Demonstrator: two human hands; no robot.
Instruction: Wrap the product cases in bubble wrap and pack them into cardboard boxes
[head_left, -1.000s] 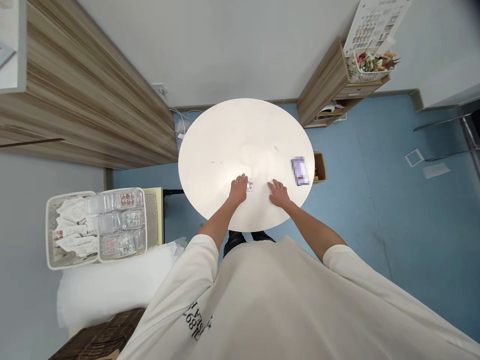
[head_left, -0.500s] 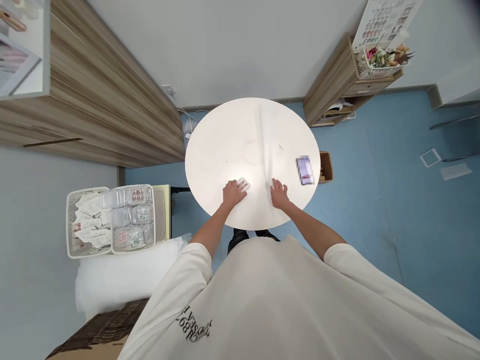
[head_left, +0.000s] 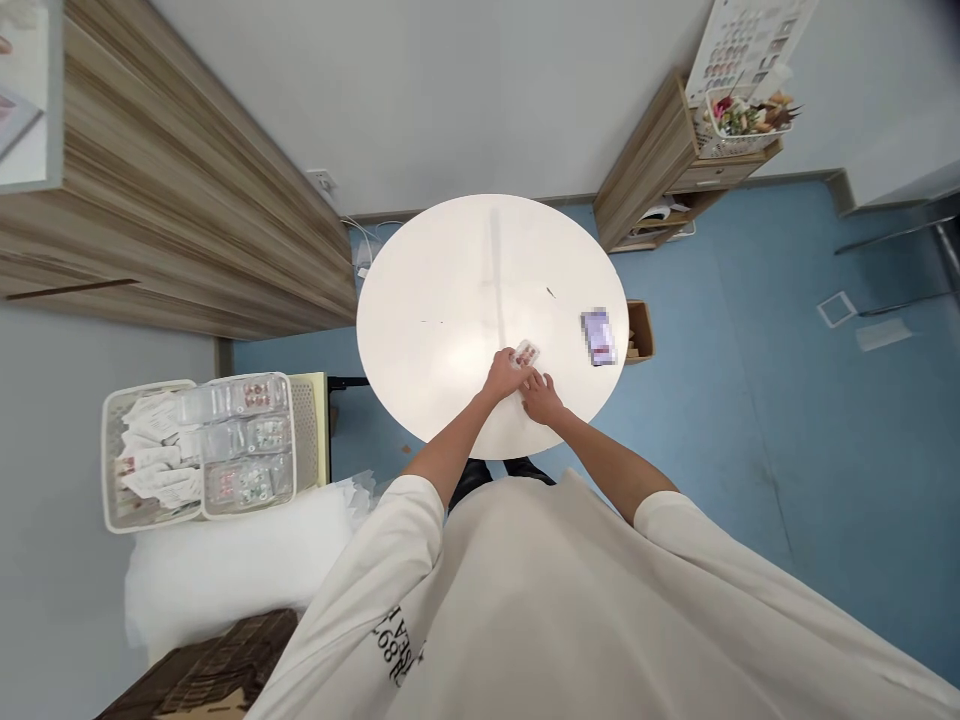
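My left hand (head_left: 507,376) grips a small clear plastic case (head_left: 526,353) with several reddish pieces inside. The case lies low over the white round table (head_left: 427,270), just beyond my fingertips. My right hand (head_left: 541,398) rests close beside it, its fingers spread. The fingertips of both hands meet or nearly meet below the case. Whether the right fingers touch anything thin on the table, I cannot make out. A faint pale strip (head_left: 496,255) runs along the tabletop beyond my hands; whether it is film or a reflection is unclear.
A blurred purple item (head_left: 599,337) lies on the table's right side. White baskets (head_left: 196,508) at the left hold paper packets and clear cases, above a white sheet-like stack (head_left: 240,565). A wooden cabinet (head_left: 225,200) and a flower basket (head_left: 709,130) stand beyond.
My left hand has carried the clear case rightwards to my right hand. The right hand has shifted slightly left, and the pale strip on the tabletop looks narrower.
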